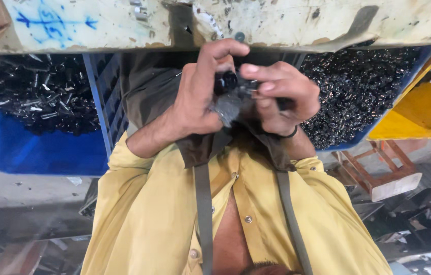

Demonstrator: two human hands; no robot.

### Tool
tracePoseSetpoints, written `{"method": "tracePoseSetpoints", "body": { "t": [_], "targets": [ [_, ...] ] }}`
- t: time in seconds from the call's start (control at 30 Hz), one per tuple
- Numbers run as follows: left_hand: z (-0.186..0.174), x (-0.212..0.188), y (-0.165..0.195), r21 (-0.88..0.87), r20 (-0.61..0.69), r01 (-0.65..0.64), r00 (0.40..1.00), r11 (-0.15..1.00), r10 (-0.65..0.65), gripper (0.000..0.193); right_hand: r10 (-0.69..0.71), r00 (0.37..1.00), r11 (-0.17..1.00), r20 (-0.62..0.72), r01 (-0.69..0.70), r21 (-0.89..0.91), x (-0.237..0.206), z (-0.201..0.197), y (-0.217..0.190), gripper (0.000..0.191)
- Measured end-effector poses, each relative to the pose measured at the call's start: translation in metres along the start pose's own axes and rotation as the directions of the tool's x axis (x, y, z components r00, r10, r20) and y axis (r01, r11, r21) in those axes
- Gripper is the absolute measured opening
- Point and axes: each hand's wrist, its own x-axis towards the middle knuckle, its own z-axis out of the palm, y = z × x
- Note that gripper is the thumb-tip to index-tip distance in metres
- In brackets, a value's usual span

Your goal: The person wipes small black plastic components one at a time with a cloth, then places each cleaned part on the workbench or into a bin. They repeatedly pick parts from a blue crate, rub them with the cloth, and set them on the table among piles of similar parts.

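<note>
Two blue plastic bins (32, 147) of dark metal parts flank, at nine and three o'clock, both hands. Left hand (197, 97) and right hand (281, 97) pinch one small black metal part (229, 81) between them at centre; fitting seems underway, demanding careful twisting.

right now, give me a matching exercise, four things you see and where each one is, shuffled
Things:
1 blue crate
2 yellow bin
3 wooden stool
4 small black part

Places:
A pinched between left hand and right hand
B far right edge
C on the left, holding dark metal pieces
D low right, below the yellow bin

Pairs: 1-C; 2-B; 3-D; 4-A
</note>
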Motion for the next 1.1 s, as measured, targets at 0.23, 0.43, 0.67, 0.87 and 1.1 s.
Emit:
{"method": "tracePoseSetpoints", "body": {
  "t": [0.23,0.43,0.67,0.87,1.1],
  "targets": [
    [-0.006,0.003,0.005,0.255,0.192,-0.164,0.975,0.953,0.116,0.101,-0.105,0.942,0.986,0.318,0.141,-0.093,0.02,-0.007,-0.005,0.019],
    [-0.008,0.005,0.011,0.128,0.12,-0.28,0.957,0.951,0.266,0.098,-0.042,0.99,0.997,0.137,0.05,-0.056,0.012,0.004,-0.017,0.022],
    [-0.013,0.005,0.018,0.235,0.161,-0.274,0.957,0.932,0.241,0.105,-0.027,0.99,0.988,0.14,0.047,-0.146,0.01,-0.013,-0.026,0.018],
    [-0.005,0.008,0.02,0.264,0.156,-0.32,0.945,0.91,0.287,0.114,-0.106,0.982,0.975,0.159,0.133,-0.175,0.014,-0.006,-0.026,0.011],
    [-0.005,0.002,0.018,0.357,0.224,-0.329,0.939,0.874,0.262,0.124,-0.189,0.95,0.936,0.249,0.251,-0.246,0.028,-0.004,-0.033,0.017]
  ]
}}
